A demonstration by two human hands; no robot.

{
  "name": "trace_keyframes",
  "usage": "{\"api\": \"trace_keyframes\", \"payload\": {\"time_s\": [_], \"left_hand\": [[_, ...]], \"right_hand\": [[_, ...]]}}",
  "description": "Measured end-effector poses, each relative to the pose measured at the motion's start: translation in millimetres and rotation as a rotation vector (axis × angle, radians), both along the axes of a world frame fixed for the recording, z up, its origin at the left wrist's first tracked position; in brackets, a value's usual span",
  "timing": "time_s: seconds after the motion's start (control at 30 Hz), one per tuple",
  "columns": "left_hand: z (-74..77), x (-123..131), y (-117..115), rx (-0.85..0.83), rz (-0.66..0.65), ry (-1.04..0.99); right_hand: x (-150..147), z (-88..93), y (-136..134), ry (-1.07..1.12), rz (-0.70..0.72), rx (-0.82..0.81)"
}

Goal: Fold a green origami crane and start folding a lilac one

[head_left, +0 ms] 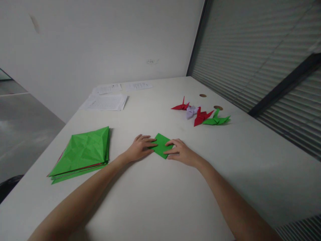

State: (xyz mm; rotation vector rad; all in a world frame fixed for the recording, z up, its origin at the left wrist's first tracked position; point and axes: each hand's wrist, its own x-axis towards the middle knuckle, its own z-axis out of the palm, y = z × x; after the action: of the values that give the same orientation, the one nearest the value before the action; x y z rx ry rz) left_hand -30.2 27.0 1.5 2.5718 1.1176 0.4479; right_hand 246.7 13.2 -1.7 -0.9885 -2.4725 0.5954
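Near the middle of the tabletop (pixel 155 201), right of the stack of green sheets (pixel 84 152), the folded green paper (pixel 162 145) lies flat. Left hand (pixel 139 149) and right hand (pixel 182 153) press its opposite corners, each grip loose, fingers flat, clasping nothing. Align edges exactly, then crease with firm fingertip pressure.

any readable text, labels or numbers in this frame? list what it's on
Stack of printed sheets at the table's far end: lines of print, too small and blurred to read.
Loose sheet behind it: print, unreadable.
Second loose sheet to its right: print, unreadable.
Folded green paper, green paper stack, origami cranes: no text.
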Motion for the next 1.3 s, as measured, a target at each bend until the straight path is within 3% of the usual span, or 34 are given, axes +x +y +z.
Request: {"api": "trace_keyframes", "payload": {"time_s": [0.6,0.8,1.17,1.3], "left_hand": [[3.5,3,-9,0.126,-0.041,0.019],[2.2,5,-10,0.176,-0.214,0.003],[8.5,16,-26,0.104,-0.275,0.099],[8.2,22,-33,0.100,-0.269,0.103]], "right_hand": [[-7,-3.6,-2,0.015,-0.026,0.112],[-9,-2.9,-1,0.130,-0.026,0.107],[-2,-12.8,11,0.245,-0.315,0.110],[2,-10.0,13,0.327,-0.314,0.003]]}}
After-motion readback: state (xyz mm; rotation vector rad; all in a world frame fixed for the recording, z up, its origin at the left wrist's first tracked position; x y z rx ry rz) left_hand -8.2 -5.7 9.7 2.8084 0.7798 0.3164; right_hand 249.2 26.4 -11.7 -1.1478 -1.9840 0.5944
